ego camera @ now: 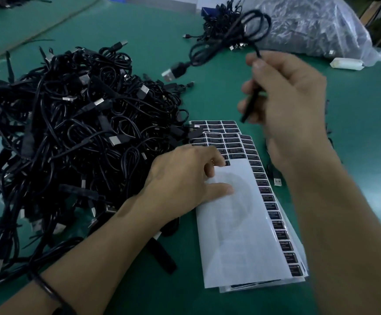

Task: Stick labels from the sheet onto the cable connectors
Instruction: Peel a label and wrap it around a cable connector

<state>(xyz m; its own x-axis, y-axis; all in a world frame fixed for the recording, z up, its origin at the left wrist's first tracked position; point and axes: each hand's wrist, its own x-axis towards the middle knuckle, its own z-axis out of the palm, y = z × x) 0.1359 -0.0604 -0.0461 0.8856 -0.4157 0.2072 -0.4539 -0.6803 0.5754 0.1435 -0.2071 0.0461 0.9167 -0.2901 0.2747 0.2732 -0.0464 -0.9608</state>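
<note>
The right hand point(292, 98) is raised above the green table point(139, 30), its fingers point(248, 85) curled round a black cable point(252, 103); the short lower end pokes out below the fingers, while the rest rises from the top of the grip, loops in the air and drops leftwards to a silver-tipped USB connector point(172, 72) hanging clear of the hand, above the table; this hand and the cable are blurred.

The left hand point(185, 176) lies on the label sheet point(235, 223), which sits on the table in front of the person, on top of other sheets fanned out beneath it; the fingers are bent, their tips down at the lowest remaining row of black labels point(230, 142), the thumb stretched out flat on the bare white backing, apart from the fingertips; whether a label is being lifted cannot be told. The near part of the top sheet is stripped white; a column of labels on a lower sheet shows along its right edge.

To the left, touching the sheets' far corner, lies a big tangled pile of black cables point(71, 133); a smaller bunch point(219, 21) lies at the far side, beside a clear plastic bag point(317, 26); a small white object point(346, 64) rests near the bag; a loose connector point(277, 181) lies just right of the sheets; a dark band point(48, 289) circles the left wrist.
</note>
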